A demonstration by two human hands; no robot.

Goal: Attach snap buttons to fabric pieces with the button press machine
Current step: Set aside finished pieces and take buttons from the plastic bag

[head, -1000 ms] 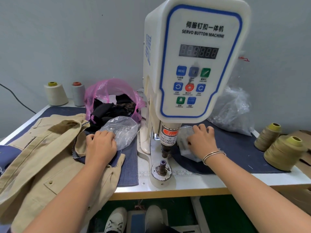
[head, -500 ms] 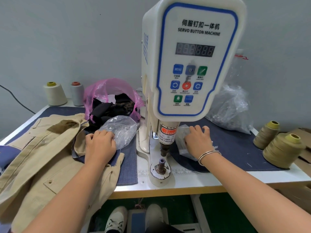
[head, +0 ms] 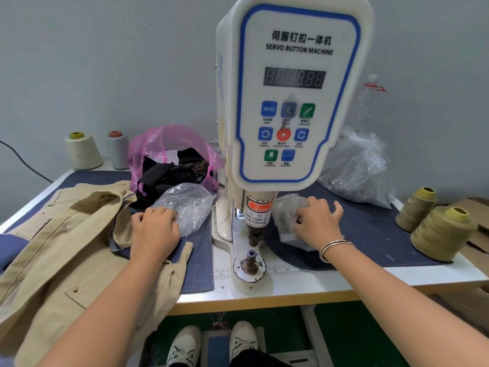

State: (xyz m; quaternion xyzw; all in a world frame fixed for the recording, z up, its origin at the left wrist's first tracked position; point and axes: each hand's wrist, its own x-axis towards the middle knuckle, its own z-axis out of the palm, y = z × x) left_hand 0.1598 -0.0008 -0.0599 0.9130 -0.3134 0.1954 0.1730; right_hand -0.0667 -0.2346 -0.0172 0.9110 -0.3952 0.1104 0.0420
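The white servo button machine (head: 291,102) stands mid-table, its lower die (head: 250,256) bare under the press head. My left hand (head: 156,229) lies left of it on a denim piece (head: 198,263), fingers curled over the near edge of a clear bag of snap parts (head: 190,205); the fingertips are hidden. To the right of the press head, my right hand (head: 318,222) rests with spread fingers on a smaller clear bag (head: 284,207) lying on dark denim (head: 370,234). A khaki jacket (head: 66,247) with a brass snap is spread at the left.
A pink bag of dark scraps (head: 172,160) sits behind my left hand. Two thread cones (head: 83,151) stand back left, two olive cones (head: 442,231) at the right. A large clear bag (head: 357,168) lies back right. Shoes and a pedal (head: 217,345) show below the table.
My right hand's fingers have spread and its little finger has lifted off the small bag. My left hand stays at the clear bag. The view has shifted slightly.
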